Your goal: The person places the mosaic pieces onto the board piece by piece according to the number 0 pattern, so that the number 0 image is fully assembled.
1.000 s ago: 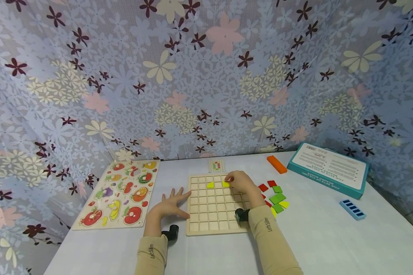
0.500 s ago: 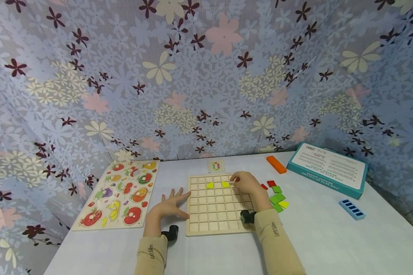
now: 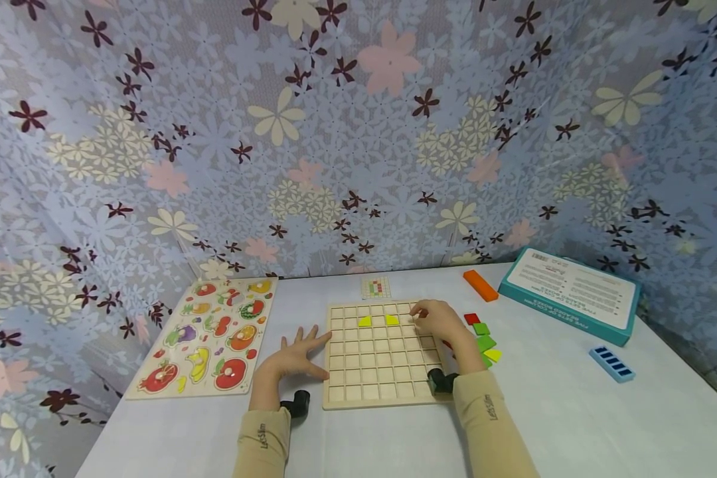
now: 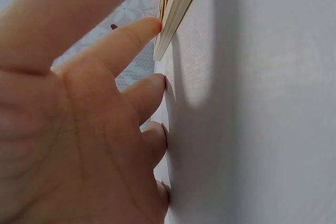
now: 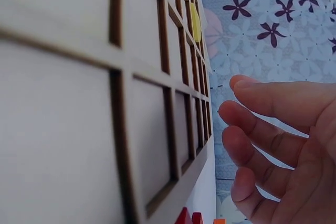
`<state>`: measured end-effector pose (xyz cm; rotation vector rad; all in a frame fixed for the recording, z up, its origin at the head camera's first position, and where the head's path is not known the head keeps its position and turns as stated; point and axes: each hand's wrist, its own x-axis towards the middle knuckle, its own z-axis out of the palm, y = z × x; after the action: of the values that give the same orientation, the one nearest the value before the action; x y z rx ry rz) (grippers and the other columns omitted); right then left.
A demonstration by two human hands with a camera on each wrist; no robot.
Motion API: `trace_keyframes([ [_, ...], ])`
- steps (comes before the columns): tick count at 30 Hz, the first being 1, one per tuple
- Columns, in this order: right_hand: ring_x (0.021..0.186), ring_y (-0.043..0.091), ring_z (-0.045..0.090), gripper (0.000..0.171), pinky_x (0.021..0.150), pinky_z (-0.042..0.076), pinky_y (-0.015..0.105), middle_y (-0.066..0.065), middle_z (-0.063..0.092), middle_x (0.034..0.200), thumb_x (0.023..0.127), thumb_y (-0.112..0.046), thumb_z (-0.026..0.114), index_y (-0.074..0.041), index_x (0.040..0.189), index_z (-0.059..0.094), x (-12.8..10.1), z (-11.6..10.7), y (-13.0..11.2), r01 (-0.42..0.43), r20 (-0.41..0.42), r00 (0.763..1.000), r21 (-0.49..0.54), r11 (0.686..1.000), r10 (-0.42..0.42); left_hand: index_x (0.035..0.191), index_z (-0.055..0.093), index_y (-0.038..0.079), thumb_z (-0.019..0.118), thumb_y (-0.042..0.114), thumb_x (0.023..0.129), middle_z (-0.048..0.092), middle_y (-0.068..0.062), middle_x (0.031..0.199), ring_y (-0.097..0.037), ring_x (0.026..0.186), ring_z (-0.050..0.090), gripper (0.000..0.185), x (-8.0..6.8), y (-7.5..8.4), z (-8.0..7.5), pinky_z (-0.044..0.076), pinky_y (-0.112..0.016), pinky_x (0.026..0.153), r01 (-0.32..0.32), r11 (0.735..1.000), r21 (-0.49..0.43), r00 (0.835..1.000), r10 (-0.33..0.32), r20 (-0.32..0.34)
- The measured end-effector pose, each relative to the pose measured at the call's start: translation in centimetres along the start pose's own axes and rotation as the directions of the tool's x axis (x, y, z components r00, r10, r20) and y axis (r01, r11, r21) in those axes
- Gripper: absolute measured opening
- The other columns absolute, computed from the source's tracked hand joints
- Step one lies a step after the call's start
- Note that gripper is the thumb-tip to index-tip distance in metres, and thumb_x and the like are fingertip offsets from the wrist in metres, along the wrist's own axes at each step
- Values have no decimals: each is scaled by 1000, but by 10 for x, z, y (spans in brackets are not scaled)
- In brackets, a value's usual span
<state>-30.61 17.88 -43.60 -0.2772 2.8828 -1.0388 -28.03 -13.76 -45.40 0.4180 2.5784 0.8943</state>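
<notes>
A wooden grid board [image 3: 370, 362] lies in the middle of the table, divided into many square cells. Two yellow pieces, a left one [image 3: 365, 322] and a right one [image 3: 392, 320], sit in cells of its upper part. My left hand [image 3: 293, 355] is spread at the board's left edge, its fingertips on the tabletop and one finger [image 4: 142, 32] touching the board's side. Over the board's upper right part hovers my right hand [image 3: 439, 322]. Its fingers [image 5: 257, 140] are loosely bent, with nothing between them in the right wrist view.
Red [image 3: 472, 318], green [image 3: 485, 342] and yellow [image 3: 492, 356] tiles lie right of the board. Behind it is a small pattern card [image 3: 376, 287]. A fruit puzzle board [image 3: 215, 358] lies left; an orange block [image 3: 480, 285], teal box [image 3: 573, 292] and blue slotted piece [image 3: 612, 364] are right.
My right hand has let go of the right yellow piece and moved off to the right, uncovering it. My left hand stays in place.
</notes>
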Motion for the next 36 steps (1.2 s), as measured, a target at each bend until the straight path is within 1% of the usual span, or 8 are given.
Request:
trace_keyframes([
  [3,82,25,55,20,74,49,40,13,61,93,85,-7,57,-3,103,65,-2,-1,2,-1,-2,1000,-3,1000,1,142,38,18,80,26,64,15,-14,153,-39,140,-4,89,-1,1,0,-14,-60,106,-3,1000,-1,1000,3,1],
  [10,78,24,53,19,65,48,35,12,61,92,86,-7,56,-3,103,65,-8,-5,9,-13,-17,1000,9,1000,13,142,38,17,79,25,64,15,-14,153,-39,140,-4,89,-2,2,-1,-14,-60,106,0,1000,-2,1000,0,2],
  [18,76,24,52,20,59,44,30,13,61,92,86,-7,56,-3,105,65,-14,-12,15,-21,-44,999,39,999,23,142,38,18,79,26,64,15,-14,153,-38,140,-4,89,-1,2,-1,-14,-60,107,-2,1000,8,1000,2,-1],
  [23,76,23,51,22,61,46,30,13,60,94,86,-8,57,-3,106,63,-15,-14,20,-75,-36,996,70,995,77,142,38,18,79,27,64,16,-14,153,-39,140,-3,89,-1,2,-1,-13,-61,106,-1,1000,12,1000,1,-3],
  [26,78,23,51,22,63,47,31,13,59,94,86,-9,57,-4,106,63,-16,-16,23,-99,-36,994,69,993,102,142,38,17,79,27,64,16,-14,153,-39,140,-4,89,-2,2,-1,-13,-60,107,0,1000,7,1000,0,-3],
  [32,78,23,53,22,68,48,35,14,59,95,86,-8,55,-4,106,63,-18,-20,29,-123,-39,991,65,990,126,143,37,17,79,27,64,15,-15,153,-39,140,-4,89,-2,2,-1,-13,-61,106,-6,1000,11,1000,6,-1],
  [36,75,22,53,22,66,48,33,14,59,95,86,-6,55,-2,106,63,-22,-23,35,-122,-54,991,68,990,126,143,37,17,79,28,64,15,-15,153,-39,140,-4,90,-1,2,-1,-13,-61,106,-8,1000,17,1000,8,-1],
])
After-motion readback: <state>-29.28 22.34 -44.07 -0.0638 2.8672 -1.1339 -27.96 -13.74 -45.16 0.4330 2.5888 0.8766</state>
